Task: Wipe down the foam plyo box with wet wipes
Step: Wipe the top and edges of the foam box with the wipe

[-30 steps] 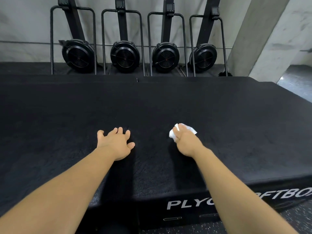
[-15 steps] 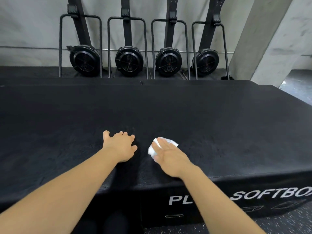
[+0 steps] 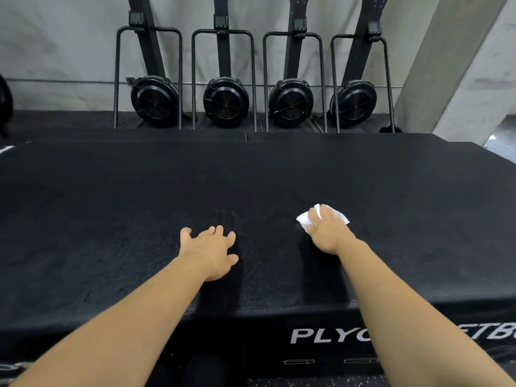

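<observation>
**Four fan machines along a grey wall**

Four black fan machines stand side by side from 11 to 1 o'clock: the leftmost machine (image 3: 155, 103), the second machine (image 3: 226, 101), the third machine (image 3: 290, 101) and the rightmost machine (image 3: 354, 101). Each has a round grilled fan housing low down, a dark mast rising out of the top of view, and a black tube hoop around it. A small screen (image 3: 136, 18) sits on the leftmost mast. Behind them is a pale grey wall (image 3: 64, 46) with a thin rail (image 3: 55, 81) along it. A slanted concrete pillar (image 3: 452, 65) stands at 2 o'clock. Black matting (image 3: 55, 121) lies under the machines. Speckled floor (image 3: 307, 382) shows at 6 o'clock. A dark rounded object (image 3: 4, 104), cut off by the edge, sits at 10 o'clock.
</observation>
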### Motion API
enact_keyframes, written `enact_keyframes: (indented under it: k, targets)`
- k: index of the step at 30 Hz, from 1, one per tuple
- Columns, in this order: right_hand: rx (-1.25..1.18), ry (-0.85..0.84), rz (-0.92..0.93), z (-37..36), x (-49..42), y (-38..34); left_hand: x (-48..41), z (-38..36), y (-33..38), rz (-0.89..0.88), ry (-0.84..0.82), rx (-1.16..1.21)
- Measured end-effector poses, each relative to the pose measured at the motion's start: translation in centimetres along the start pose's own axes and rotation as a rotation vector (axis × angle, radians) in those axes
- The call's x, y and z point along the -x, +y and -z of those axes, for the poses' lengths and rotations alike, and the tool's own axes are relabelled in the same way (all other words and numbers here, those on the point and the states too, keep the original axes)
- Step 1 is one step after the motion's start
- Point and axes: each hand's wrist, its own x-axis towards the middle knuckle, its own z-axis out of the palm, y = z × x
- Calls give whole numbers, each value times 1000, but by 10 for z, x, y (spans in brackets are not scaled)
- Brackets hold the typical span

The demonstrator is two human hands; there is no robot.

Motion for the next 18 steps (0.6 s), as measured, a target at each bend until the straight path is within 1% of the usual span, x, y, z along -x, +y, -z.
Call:
enact_keyframes:
  k: [6, 10, 12, 14, 18]
  targets:
    - [82, 15, 169, -23, 49, -48, 1, 2, 2, 9, -9, 0]
    - [71, -21, 246, -47, 86, -84, 4, 2, 5, 23, -8, -2]
    - [126, -30, 296, -55, 97, -97, 4, 2, 5, 33, 4, -1]
    - [184, -37, 343, -58, 103, -100, 6, 1, 6, 38, 18, 0]
    - [123, -85, 349, -48, 99, -90, 9, 1, 8, 57, 33, -17]
